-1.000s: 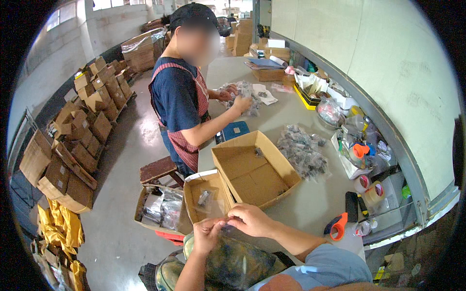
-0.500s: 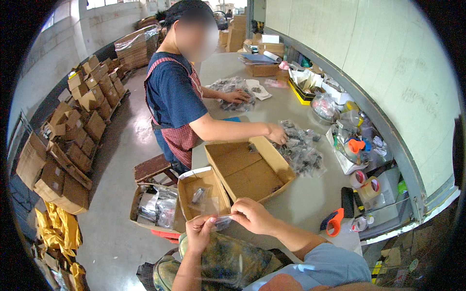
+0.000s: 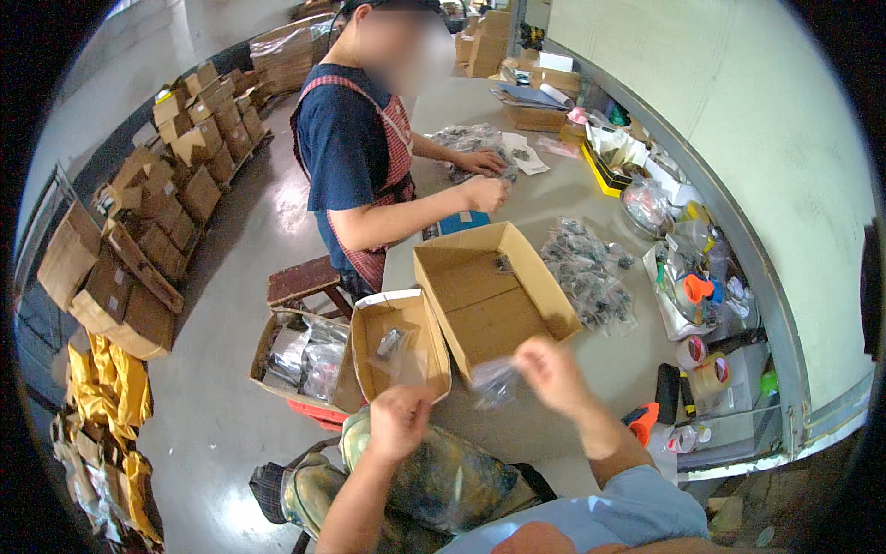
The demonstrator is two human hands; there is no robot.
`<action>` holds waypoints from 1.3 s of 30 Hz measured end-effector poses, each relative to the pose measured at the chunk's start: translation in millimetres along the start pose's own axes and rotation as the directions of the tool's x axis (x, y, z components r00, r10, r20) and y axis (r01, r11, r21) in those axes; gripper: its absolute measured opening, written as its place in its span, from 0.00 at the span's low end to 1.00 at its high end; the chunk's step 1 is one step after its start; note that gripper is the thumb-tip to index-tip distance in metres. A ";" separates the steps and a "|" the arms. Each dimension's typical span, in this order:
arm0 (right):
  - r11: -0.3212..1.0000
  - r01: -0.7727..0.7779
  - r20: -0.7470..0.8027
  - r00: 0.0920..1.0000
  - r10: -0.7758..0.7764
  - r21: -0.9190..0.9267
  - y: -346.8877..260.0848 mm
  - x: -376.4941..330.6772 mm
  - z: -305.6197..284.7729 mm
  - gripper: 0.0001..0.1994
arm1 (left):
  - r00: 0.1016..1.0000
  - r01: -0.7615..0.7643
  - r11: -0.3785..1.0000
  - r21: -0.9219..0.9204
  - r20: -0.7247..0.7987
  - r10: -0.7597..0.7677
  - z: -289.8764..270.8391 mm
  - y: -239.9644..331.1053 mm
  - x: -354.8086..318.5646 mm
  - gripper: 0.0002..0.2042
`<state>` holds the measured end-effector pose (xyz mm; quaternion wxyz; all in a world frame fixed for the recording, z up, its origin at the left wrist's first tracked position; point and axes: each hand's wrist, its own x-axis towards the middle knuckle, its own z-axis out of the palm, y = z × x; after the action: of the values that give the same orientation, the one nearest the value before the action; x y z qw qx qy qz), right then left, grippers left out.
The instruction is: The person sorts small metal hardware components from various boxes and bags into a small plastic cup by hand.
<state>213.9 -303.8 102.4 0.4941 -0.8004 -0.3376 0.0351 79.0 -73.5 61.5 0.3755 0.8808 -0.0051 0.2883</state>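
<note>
- workshop scene: long grey workbench (image 3: 563,208) ran along a pale green wall, stacks of cardboard cartons (image 3: 189,138) on the concrete floor to the left, clutter of tape rolls and tools along the wall side.
- right hand (image 3: 554,369) pinched the top of a small clear plastic bag (image 3: 496,380) with the fingers closed on it, held just off the near corner of the large open carton (image 3: 494,295).
- left hand (image 3: 399,420) was curled in a loose fist just below the small open carton (image 3: 399,340); could not tell if anything was in it.
- change: half a second ago both hands were close together on the bag over the small carton; they had since pulled apart, right hand carried the bag right and up, left dropped back toward the lap.
- meaning, as a guess: the bag looked finished with and on its way out of the two-hand grip, one hand alone carrying it.
- co-worker in a blue shirt and red checked apron (image 3: 355,148) had drawn the arm back from the pile of bagged parts (image 3: 586,272) to the far heap of bags (image 3: 471,143).
- small carton held a few bagged parts, a crate of bags (image 3: 300,355) sat on the floor beside it.
</note>
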 end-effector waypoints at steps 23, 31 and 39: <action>0.876 0.364 0.755 0.655 0.001 -0.317 118.1 79.4 218.7 0.10 | 0.732 0.275 0.558 -0.783 -0.206 -0.649 -15.3 -35.7 10.2 0.09; 0.983 -0.156 0.637 0.769 0.059 0.097 11.2 63.4 142.7 0.08 | 0.974 0.189 0.979 -0.080 -0.114 -0.197 -18.5 -49.5 2.7 0.24; 0.950 -0.199 0.456 0.887 0.070 0.242 8.8 59.1 105.4 0.06 | 0.962 0.270 0.923 -0.276 0.103 -0.251 -28.7 -25.2 9.6 0.06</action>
<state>222.8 -191.4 57.9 0.5097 -0.7144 -0.3755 0.2981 78.2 -34.4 65.6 0.5339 0.8188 0.0578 0.2027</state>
